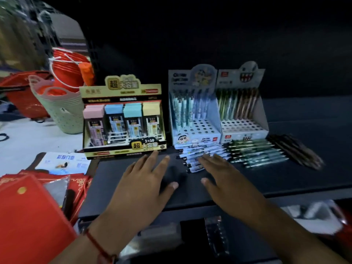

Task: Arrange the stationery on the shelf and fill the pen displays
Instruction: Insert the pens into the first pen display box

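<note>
Your left grip [144, 180] flat, fingers spread, holding nothing; your right grip [226, 178] likewise, fingertips touching loose white pens [200, 155] lying just before cartoon pen display [194, 115]. Ghost display [242, 111] beside it, gold refill box [123, 119] opposite side, all on shelf [285, 178].

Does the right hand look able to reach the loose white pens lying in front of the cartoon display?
Probably yes: the right hand is open, its fingertips already at the loose white pens, and nothing lies between them.
</note>
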The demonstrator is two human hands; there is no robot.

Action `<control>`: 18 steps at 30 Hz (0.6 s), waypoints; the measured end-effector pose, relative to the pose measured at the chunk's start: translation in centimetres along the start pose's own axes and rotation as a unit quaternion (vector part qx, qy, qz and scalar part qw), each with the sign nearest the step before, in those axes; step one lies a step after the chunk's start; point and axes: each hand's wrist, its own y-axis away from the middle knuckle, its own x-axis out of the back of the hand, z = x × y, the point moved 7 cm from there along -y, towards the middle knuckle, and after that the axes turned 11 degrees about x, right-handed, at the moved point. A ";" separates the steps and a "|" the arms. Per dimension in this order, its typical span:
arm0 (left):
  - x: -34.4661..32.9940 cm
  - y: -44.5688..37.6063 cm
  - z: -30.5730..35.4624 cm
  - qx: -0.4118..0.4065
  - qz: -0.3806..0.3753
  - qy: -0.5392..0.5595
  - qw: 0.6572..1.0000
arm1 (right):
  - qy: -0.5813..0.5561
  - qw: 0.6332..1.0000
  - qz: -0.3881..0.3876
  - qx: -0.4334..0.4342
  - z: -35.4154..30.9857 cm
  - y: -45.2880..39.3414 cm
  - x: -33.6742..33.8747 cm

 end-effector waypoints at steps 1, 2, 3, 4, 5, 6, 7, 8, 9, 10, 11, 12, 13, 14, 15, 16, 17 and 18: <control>-0.1 -0.2 0.4 -0.002 0.000 0.003 1.000 | 0.003 1.000 0.003 0.003 0.6 -0.1 0.2; -0.3 -0.4 0.7 -0.005 0.000 0.006 1.000 | 0.003 1.000 0.005 0.005 1.1 -0.3 0.3; -0.4 -0.5 1.1 -0.009 0.000 0.007 1.000 | 0.003 1.000 0.006 0.008 1.6 -0.5 0.3; -0.4 -0.7 1.5 -0.013 0.002 0.008 1.000 | 0.004 1.000 0.005 0.010 2.0 -0.8 0.2; -0.5 -0.8 1.8 -0.016 0.003 0.010 1.000 | 0.004 1.000 0.005 0.010 2.4 -1.0 0.1; -0.6 -0.9 2.1 -0.018 0.004 0.013 1.000 | 0.004 1.000 0.006 0.008 2.7 -1.3 0.0; -0.6 -1.0 2.3 -0.019 0.005 0.016 1.000 | 0.002 1.000 0.008 0.006 3.0 -1.5 -0.1; -0.6 -1.1 2.5 -0.020 0.007 0.019 1.000 | 0.002 1.000 0.009 0.003 3.2 -1.8 -0.1; -0.6 -1.2 2.7 -0.021 0.009 0.021 0.999 | 0.006 1.000 0.010 0.002 3.4 -2.0 -0.2; -0.5 -1.2 2.8 -0.022 0.011 0.024 0.999 | 0.016 1.000 0.011 0.004 3.4 -2.2 -0.2; -0.3 -1.2 3.0 -0.022 0.011 0.026 0.999 | 0.032 0.999 0.015 0.009 3.4 -2.4 -0.1; -0.2 -1.1 3.1 -0.021 0.011 0.030 0.999 | 0.047 0.999 0.020 0.014 3.3 -2.6 0.1; 0.0 -1.0 3.2 -0.020 0.011 0.033 0.999 | 0.054 0.998 0.026 0.020 3.1 -2.7 0.3; 0.1 -0.9 3.2 -0.019 0.011 0.035 0.999 | 0.054 0.998 0.030 0.028 2.8 -2.8 0.5; 0.2 -0.8 3.2 -0.019 0.011 0.038 0.999 | 0.049 0.998 0.033 0.039 2.5 -2.9 0.6; 0.3 -0.7 3.2 -0.020 0.013 0.040 0.999 | 0.041 0.998 0.030 0.048 2.3 -2.9 0.6; 0.4 -0.5 3.1 -0.020 0.013 0.040 0.999 | 0.030 0.998 0.022 0.054 2.1 -2.8 0.5; 0.5 -0.4 2.9 -0.020 0.014 0.039 0.999 | 0.019 0.998 0.009 0.057 1.9 -2.8 0.3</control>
